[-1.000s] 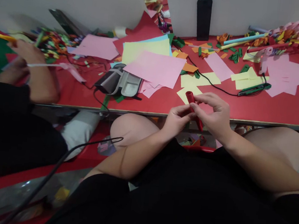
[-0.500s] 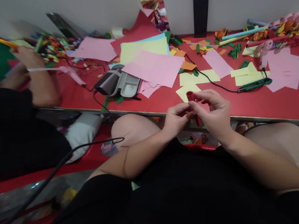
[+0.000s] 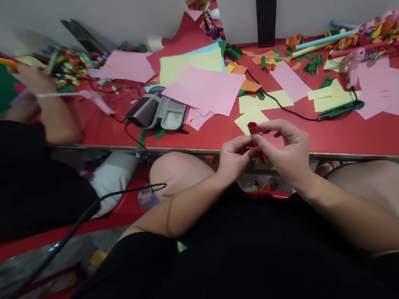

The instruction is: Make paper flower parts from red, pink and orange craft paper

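Between my two hands, just over the table's front edge, is a small red paper tube (image 3: 253, 127), tilted with its round open end toward the table. My left hand (image 3: 234, 158) pinches its lower part. The thumb and fingers of my right hand (image 3: 287, 147) grip it near the top, and part of the tube is hidden behind them. Beyond my hands lie yellow paper pieces (image 3: 254, 119) and a large pink sheet (image 3: 206, 88).
A pink glue gun (image 3: 353, 68) stands at the right, its black cord crossing the red table (image 3: 382, 138). Nearby are a green cutter (image 3: 341, 111) and pink papers (image 3: 387, 88). An open grey case (image 3: 157, 109) and a second glue gun (image 3: 97, 101) lie left, beside a co-worker's arm (image 3: 57, 111).
My hands stay on the red tube, whose lower end now shows less below my fingers. At the left, the co-worker's hand has shifted slightly left with a yellow-orange item.
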`<state>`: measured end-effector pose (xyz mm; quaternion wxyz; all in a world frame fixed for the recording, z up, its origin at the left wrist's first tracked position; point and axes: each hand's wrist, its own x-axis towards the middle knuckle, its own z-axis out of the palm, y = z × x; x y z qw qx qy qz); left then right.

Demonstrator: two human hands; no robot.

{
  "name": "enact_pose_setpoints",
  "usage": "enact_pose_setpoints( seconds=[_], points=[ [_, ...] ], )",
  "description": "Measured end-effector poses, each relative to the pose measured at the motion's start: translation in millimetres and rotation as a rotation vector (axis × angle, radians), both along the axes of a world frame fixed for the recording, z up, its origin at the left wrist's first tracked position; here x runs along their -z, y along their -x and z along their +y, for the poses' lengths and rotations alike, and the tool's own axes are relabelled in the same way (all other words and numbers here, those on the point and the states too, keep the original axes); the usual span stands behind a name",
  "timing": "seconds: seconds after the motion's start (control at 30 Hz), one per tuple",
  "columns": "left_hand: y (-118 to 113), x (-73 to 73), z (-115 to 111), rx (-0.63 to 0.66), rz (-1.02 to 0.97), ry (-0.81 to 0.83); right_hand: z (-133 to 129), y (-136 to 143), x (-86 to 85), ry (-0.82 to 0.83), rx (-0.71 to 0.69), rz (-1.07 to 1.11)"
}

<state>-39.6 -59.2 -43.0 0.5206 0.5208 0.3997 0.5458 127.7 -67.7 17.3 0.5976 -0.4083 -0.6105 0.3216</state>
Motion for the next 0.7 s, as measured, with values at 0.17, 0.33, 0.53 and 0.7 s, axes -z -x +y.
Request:
enact_pose_setpoints(
  seconds=[0.17, 0.33, 0.53, 0.7],
  points=[
    [-0.5, 8.6, -1.2, 0.031, -0.047, 0.046, -0.4, -1.3, 1.0, -0.026, -0.019, -0.05],
    [-3.8, 15.2, -2.2, 0.091, -0.113, 0.112, 0.9, -2.0, 4.9, -0.085, -0.037, -0.153],
    [-2.6, 13.0, -4.3, 0.069, -0.102, 0.006, -2.6, 0.6, 5.6, -0.217, -0.051, -0.225],
    [-1.3, 9.1, -6.8, 0.04, -0.041, -0.004, -5.2, 0.7, 7.7, -0.205, -0.061, -0.262]
  ],
)
